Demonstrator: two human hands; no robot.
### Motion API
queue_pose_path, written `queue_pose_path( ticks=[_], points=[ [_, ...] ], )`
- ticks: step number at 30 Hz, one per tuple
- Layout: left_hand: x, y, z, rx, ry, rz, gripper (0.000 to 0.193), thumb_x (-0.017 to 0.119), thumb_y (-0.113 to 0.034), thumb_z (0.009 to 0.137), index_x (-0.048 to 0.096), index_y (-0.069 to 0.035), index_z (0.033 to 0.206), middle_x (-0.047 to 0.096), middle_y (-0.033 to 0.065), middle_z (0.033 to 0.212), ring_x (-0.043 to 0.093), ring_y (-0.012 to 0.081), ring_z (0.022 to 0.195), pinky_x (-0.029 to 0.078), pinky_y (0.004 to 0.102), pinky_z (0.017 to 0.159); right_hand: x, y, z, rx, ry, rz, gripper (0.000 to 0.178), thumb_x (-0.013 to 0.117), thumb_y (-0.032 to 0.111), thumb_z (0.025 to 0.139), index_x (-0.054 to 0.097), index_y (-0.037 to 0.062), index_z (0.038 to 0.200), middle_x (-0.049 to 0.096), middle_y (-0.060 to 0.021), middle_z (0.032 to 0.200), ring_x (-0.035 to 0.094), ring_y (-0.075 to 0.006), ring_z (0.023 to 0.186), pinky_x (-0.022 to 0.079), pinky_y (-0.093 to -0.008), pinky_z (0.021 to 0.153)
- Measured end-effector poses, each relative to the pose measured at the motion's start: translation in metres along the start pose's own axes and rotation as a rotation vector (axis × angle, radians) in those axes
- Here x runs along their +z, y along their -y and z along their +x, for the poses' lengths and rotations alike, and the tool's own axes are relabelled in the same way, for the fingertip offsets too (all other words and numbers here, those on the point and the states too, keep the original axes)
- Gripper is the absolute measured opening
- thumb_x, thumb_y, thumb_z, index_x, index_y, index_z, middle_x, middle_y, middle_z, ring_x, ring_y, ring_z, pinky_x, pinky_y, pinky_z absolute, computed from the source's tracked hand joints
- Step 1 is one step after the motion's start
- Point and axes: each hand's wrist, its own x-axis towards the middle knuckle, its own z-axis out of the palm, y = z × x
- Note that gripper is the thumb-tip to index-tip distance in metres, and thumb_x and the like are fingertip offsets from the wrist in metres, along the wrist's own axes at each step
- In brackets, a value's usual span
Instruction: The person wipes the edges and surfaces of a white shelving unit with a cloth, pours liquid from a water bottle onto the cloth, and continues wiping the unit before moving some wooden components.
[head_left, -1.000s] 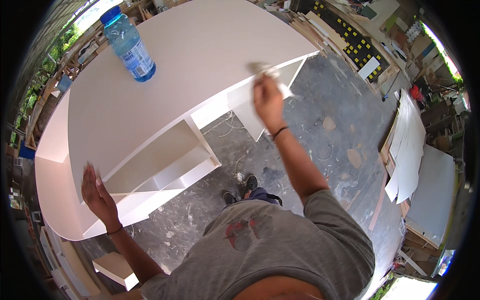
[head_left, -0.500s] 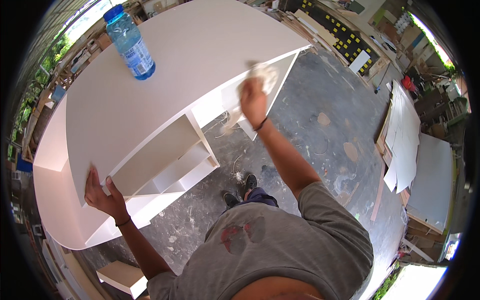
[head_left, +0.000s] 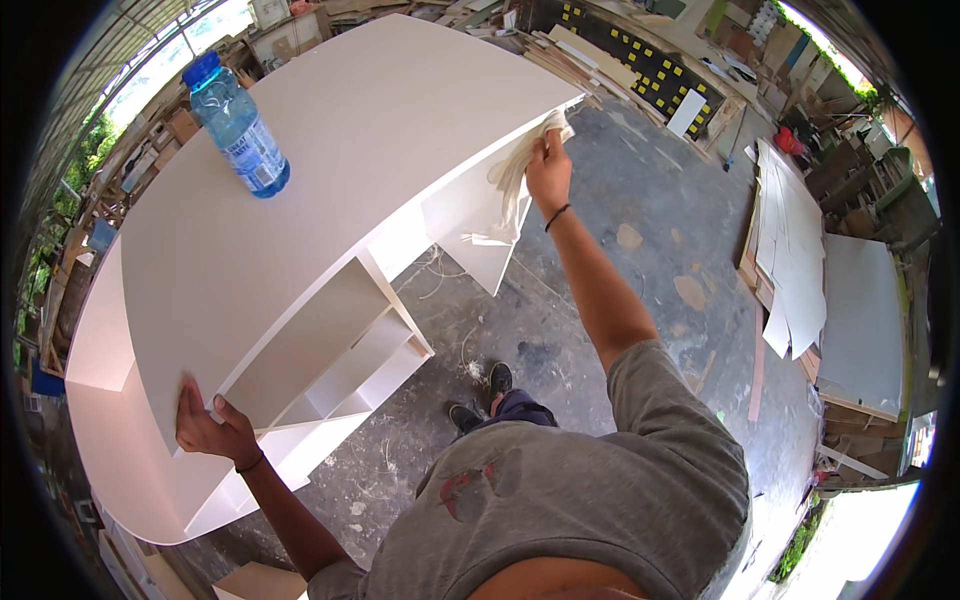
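Note:
A large white desk or cabinet unit (head_left: 350, 130) with a curved top and shelves underneath stands before me. My right hand (head_left: 549, 176) is closed on an off-white cloth (head_left: 512, 180) at the top's right end, pressing it against the edge, with the loose part hanging down over the side. At the near left corner of the top rests my left hand (head_left: 214, 430), fingers stretched out on the surface and thumb apart; it holds nothing. A clear blue plastic bottle (head_left: 245, 135) with a blue cap stands on the top, toward the far left.
Grey concrete floor (head_left: 640, 290) with dust and stains lies to the right. White sheets (head_left: 790, 250) and boards are stacked at the far right. Timber strips and a black panel with yellow squares (head_left: 640, 65) lie beyond the unit. A pale box (head_left: 255, 582) sits at lower left.
My right hand has moved right and farther out with the cloth, to the end of the top's edge. My left hand stays at the near left corner. The whole view has shifted slightly.

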Motion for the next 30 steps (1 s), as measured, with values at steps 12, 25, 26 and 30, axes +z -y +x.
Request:
queue_pose_path(
  ticks=[12, 25, 26, 30],
  points=[
    [-0.003, -0.004, 0.001, -0.047, 0.014, -0.071, 0.051, 0.035, -0.045, 0.098, 0.062, -0.005, 0.112, 0.064, 0.0062, 0.114, 0.054, 0.0223, 0.108, 0.030, 0.0403, 0.093, -0.008, -0.010, -0.005, -0.148, -0.005, -0.193, 0.015, 0.048, 0.013, 0.092, 0.054, 0.0035, 0.102, 0.061, -0.0245, 0.077, 0.061, -0.0425, 0.074, 0.048, -0.0421, 0.062],
    [0.008, 0.004, -0.004, -0.045, 0.080, -0.132, 0.048, 0.028, -0.034, 0.101, 0.063, -0.002, 0.110, 0.062, 0.0104, 0.117, 0.056, 0.0281, 0.107, 0.035, 0.0438, 0.094, -0.013, -0.011, 0.003, -0.232, 0.074, -0.350, 0.026, 0.043, 0.019, 0.094, 0.053, 0.0081, 0.115, 0.061, -0.0226, 0.070, 0.061, -0.0412, 0.063, 0.046, -0.0486, 0.053],
    [0.010, 0.011, -0.011, -0.038, 0.086, -0.139, 0.044, 0.030, -0.030, 0.102, 0.062, -0.001, 0.110, 0.061, 0.0125, 0.118, 0.056, 0.0310, 0.109, 0.037, 0.0448, 0.096, -0.015, -0.016, 0.021, -0.151, 0.071, -0.416, 0.027, 0.042, 0.018, 0.094, 0.053, 0.0082, 0.117, 0.061, -0.0224, 0.070, 0.061, -0.0402, 0.062, 0.046, -0.0470, 0.052],
    [-0.005, 0.007, 0.012, -0.073, 0.120, -0.241, 0.060, 0.031, -0.043, 0.099, 0.063, 0.007, 0.106, 0.065, 0.0236, 0.103, 0.062, 0.0396, 0.098, 0.047, 0.0453, 0.091, -0.006, -0.039, 0.051, -0.201, 0.038, -0.479, 0.034, 0.034, 0.021, 0.096, 0.044, 0.0123, 0.128, 0.064, -0.0218, 0.078, 0.062, -0.0387, 0.066, 0.051, -0.0465, 0.061]
  ],
)
